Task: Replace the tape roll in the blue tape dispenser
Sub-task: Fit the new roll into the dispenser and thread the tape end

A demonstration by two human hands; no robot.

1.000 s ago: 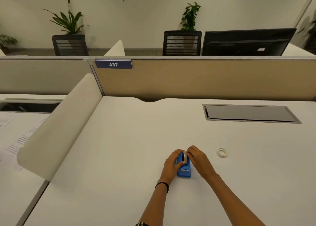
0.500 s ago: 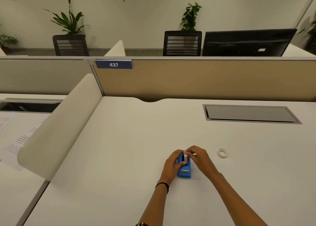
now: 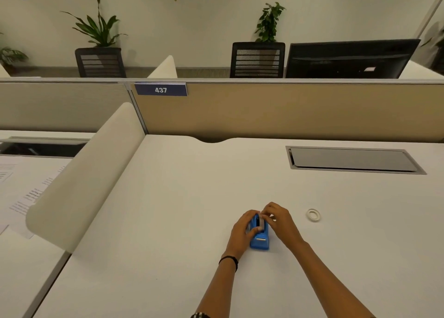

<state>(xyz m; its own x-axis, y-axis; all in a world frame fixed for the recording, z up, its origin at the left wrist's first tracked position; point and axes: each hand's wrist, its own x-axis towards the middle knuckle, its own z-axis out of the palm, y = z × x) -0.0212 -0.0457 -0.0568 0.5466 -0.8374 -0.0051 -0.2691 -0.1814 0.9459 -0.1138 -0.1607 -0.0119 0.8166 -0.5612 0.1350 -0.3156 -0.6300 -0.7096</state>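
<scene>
The blue tape dispenser (image 3: 260,239) stands on the white desk (image 3: 182,221), its cutter end toward me. My left hand (image 3: 241,231) grips its left side, thumb over the top. My right hand (image 3: 278,222) pinches a white tape roll (image 3: 263,219) seated in the top of the dispenser. A second white tape ring (image 3: 313,214) lies flat on the desk, a little to the right of my right hand. Most of the roll in the dispenser is hidden by my fingers.
A curved cream divider (image 3: 86,175) borders the desk on the left, with printed papers (image 3: 21,192) beyond it. A beige partition (image 3: 276,111) closes the back. A grey cable hatch (image 3: 353,160) sits in the desk at the back right.
My right hand's fingers have shifted slightly up and back on the roll at the dispenser's top. The left hand and the loose ring have stayed put.
</scene>
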